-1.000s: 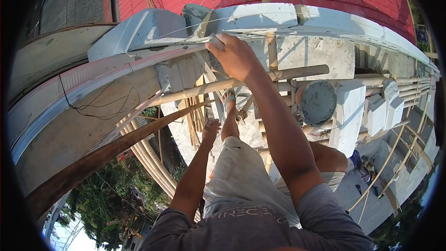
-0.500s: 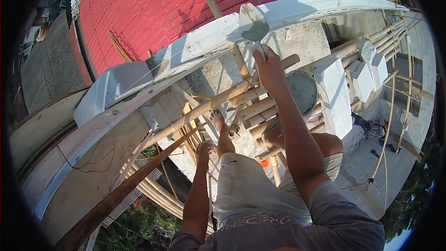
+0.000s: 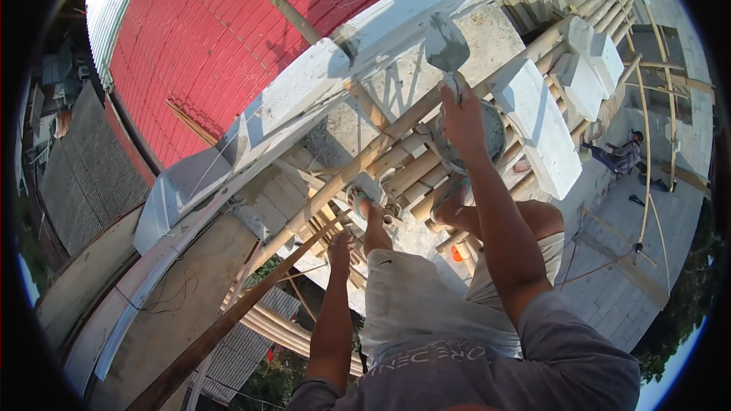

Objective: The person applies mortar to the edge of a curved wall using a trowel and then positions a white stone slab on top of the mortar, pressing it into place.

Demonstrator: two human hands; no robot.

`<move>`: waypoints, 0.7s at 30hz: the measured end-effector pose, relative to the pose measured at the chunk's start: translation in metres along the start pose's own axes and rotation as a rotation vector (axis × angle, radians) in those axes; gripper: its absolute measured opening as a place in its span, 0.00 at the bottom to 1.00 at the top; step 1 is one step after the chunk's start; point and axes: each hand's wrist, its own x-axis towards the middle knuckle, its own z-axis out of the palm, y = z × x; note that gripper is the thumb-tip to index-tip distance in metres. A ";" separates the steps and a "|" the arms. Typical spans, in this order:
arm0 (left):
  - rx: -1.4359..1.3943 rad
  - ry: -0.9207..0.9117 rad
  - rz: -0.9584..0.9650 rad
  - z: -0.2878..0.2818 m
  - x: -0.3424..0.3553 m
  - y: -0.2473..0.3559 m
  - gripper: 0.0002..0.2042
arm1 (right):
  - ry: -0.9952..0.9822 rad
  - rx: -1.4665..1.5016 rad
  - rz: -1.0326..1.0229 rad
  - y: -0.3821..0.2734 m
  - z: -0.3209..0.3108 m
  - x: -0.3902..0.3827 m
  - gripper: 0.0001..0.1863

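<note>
Our right hand (image 3: 463, 113) is wrapped around a trowel (image 3: 447, 44) at the upper middle of the frame; its long axis runs nearly upright, the tip leaning slightly left. Our fingers hide most of its handle, and our arm covers part of a round container (image 3: 502, 137); our left hand (image 3: 339, 247), near a dark wooden pole (image 3: 228, 321), shows too small to tell whether it grips.

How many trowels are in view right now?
1: the trowel in your right hand, its blade pointing away from you. Others may be hidden behind blocks or poles.
</note>
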 end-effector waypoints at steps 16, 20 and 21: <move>0.012 -0.123 -0.033 0.023 0.039 0.026 0.12 | -0.031 -0.677 0.453 0.165 -0.103 -0.057 0.23; 0.045 -0.186 -0.020 0.028 0.048 0.025 0.12 | -0.086 -0.099 0.583 0.207 -0.051 -0.029 0.22; 0.123 -0.137 -0.031 0.036 0.049 0.027 0.12 | -0.096 0.158 0.678 0.207 -0.050 -0.026 0.20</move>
